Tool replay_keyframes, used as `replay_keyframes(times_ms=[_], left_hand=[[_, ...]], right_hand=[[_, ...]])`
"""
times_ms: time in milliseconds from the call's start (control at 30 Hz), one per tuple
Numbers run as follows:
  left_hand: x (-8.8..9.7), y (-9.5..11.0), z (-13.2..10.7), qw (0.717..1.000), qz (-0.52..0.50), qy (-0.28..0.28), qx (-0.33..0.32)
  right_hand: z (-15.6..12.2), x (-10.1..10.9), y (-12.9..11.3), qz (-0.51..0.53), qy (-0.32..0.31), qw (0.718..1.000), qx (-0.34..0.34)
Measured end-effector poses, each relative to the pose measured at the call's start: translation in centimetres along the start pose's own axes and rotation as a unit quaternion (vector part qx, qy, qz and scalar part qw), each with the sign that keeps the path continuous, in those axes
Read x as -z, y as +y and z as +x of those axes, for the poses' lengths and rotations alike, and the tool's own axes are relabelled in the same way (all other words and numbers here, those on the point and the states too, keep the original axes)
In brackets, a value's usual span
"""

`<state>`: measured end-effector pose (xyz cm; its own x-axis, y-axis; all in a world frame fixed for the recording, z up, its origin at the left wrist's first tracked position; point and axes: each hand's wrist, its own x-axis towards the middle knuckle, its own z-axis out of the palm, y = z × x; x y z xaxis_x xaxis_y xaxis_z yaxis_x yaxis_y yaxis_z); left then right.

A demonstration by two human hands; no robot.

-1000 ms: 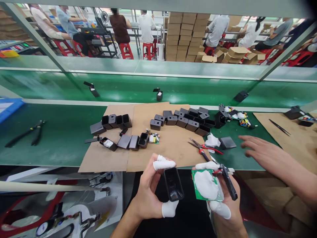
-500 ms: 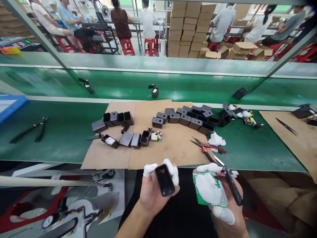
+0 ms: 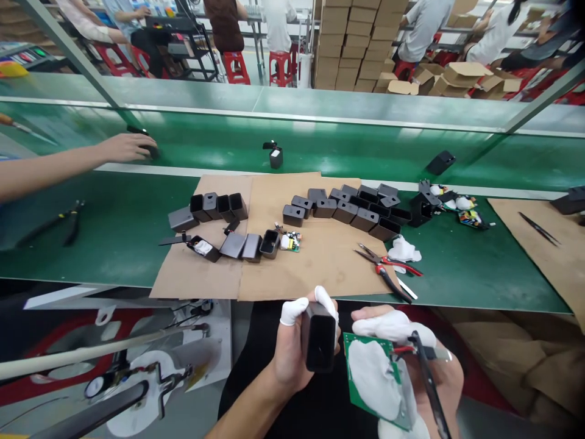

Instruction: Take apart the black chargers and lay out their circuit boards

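My left hand (image 3: 289, 350), with white covers on its fingers, is closed around a black plastic housing (image 3: 320, 338). The housing's hollow end faces me. To its right, my right hand (image 3: 441, 369), also in white finger covers, grips a green circuit board (image 3: 359, 397) by its edges. A white pad-like mass (image 3: 377, 372) covers much of the board. Red wires run from the board to a dark strip-like part (image 3: 429, 381) lying across my right palm. Board and housing are apart.
Several black housings (image 3: 345, 211) stand on brown cardboard (image 3: 292, 280). Pliers (image 3: 386, 268) lie near the front edge, beside a white cloth (image 3: 404, 249). A loose circuit board (image 3: 290, 242) lies mid-table. Another person's hand (image 3: 132, 146) touches a black piece on the green belt (image 3: 205, 143).
My left hand has moved slightly right and turned the housing. My right hand has tilted the board and brought it nearer the housing. Another person's arm has come in from the left.
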<state>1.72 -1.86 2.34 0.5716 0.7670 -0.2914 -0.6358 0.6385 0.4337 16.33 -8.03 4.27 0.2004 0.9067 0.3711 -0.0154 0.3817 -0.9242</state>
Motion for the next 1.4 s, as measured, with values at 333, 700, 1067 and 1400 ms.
replay_keyframes(times_ms=[333, 700, 1067, 1400], left_hand=[[-0.8, -0.2, -0.2, 0.999, 0.025, 0.016, -0.034], [-1.0, -0.2, 0.0, 0.998, 0.025, 0.04, -0.038], [-0.4, -0.3, 0.1, 0.997, 0.047, 0.052, -0.041], [-0.3, -0.4, 0.1, 0.997, 0.036, 0.054, -0.044]], right_hand=[[0.5, 0.4, 0.8, -0.02, -0.074, 0.997, 0.026], [0.8, 0.5, 0.6, -0.077, -0.102, 0.991, 0.042], [0.9, 0.2, 1.0, -0.054, -0.098, 0.993, 0.043], [0.8, 0.5, 1.1, -0.087, -0.11, 0.989, 0.037]])
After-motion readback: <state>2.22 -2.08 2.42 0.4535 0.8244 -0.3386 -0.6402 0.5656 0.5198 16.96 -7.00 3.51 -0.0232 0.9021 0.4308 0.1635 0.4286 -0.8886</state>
